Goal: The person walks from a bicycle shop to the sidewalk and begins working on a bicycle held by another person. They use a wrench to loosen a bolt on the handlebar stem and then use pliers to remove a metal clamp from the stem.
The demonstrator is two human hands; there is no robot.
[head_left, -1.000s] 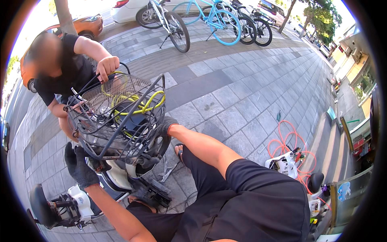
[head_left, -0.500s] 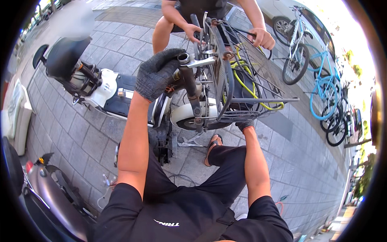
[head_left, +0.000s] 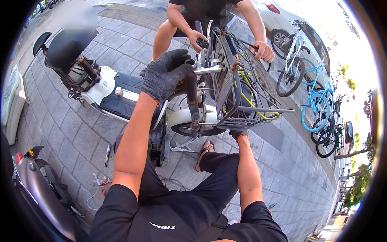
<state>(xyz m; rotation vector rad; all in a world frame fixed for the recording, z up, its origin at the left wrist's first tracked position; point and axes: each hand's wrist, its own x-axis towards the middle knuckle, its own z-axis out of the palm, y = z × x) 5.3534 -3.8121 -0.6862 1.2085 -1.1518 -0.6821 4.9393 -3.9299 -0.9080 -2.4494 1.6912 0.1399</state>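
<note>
My left hand [head_left: 164, 77], in a dark knit glove, curls at the top of the scooter's dark steering tube [head_left: 191, 88], beside a silver bracket [head_left: 206, 69]. My right hand [head_left: 238, 133], also gloved, reaches under the grey wire basket [head_left: 258, 109], where its fingers are largely hidden. A yellow-green cable [head_left: 268, 115] is looped in the basket. Below sit the white-rimmed front wheel [head_left: 181, 122] and the white scooter with a black footboard [head_left: 121, 103]. Opposite, another person's hands [head_left: 263, 50] hold the far side of the basket and bars.
A purple scooter [head_left: 47, 195] stands at lower left, a pale padded object [head_left: 14, 113] at left. A metal tool [head_left: 107, 155] and wires [head_left: 96, 189] lie on the paving [head_left: 92, 141]. Parked bicycles [head_left: 314, 109] and a white car [head_left: 270, 16] line the upper right.
My view has swung round from a second ago. Since half a second ago, my left hand and the front assembly sit slightly lower in view, as do the other person's hands.
</note>
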